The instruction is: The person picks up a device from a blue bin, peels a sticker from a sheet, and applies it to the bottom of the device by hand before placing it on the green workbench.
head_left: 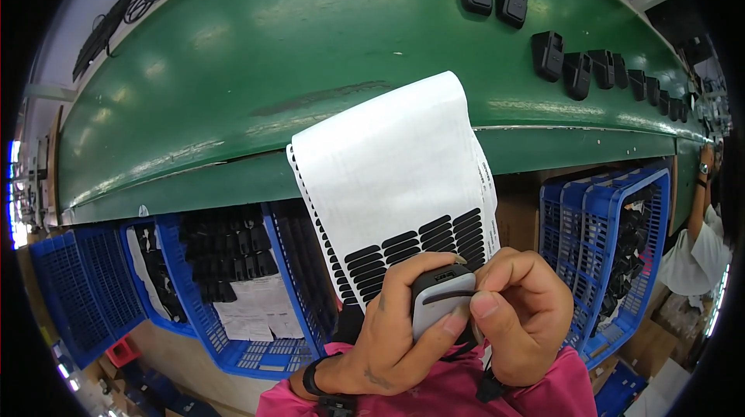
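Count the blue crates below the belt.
3 sure. One crate at far left, one left of centre holding black parts and paper, one at right with black parts. The right one may be stacked crates; the label sheet and hands may hide more.

Label sheet point(396, 176) at centre; conveyor belt point(256, 67) behind at 12 o'clock; crates point(225, 277) at 8 and 4 o'clock point(605, 246); chargers point(559, 56) on belt, 2 o'clock.

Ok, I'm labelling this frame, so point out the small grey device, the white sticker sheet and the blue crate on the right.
small grey device point(439, 302), head view, on its grey face.
white sticker sheet point(392, 165), head view, on the bare white middle.
blue crate point(601, 188), head view, on its upper rim.
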`<action>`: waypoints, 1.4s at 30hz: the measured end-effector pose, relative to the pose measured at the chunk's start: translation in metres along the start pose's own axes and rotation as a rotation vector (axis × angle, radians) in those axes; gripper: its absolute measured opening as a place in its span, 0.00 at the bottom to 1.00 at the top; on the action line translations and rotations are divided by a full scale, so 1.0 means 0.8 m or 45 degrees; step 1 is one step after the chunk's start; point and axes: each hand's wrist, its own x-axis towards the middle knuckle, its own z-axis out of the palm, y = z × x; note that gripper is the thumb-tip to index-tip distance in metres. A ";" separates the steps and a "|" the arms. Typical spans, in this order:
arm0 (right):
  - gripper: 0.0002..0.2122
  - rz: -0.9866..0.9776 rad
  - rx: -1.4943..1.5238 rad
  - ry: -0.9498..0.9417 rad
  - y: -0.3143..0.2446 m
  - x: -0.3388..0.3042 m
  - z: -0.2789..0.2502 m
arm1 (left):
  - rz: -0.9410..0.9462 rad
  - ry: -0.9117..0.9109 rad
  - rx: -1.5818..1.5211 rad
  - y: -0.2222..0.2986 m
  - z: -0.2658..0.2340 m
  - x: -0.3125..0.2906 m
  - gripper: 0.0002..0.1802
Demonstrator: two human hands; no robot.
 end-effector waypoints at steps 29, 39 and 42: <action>0.04 0.068 -0.077 0.003 0.000 0.002 0.006 | 0.049 0.059 -0.111 -0.003 -0.001 0.001 0.27; 0.06 0.002 -0.136 -0.048 0.003 0.005 0.008 | -0.014 0.186 -0.185 0.003 0.004 0.002 0.27; 0.07 0.006 -0.101 -0.054 0.005 0.004 0.007 | -0.168 0.222 -0.218 0.006 0.003 0.003 0.33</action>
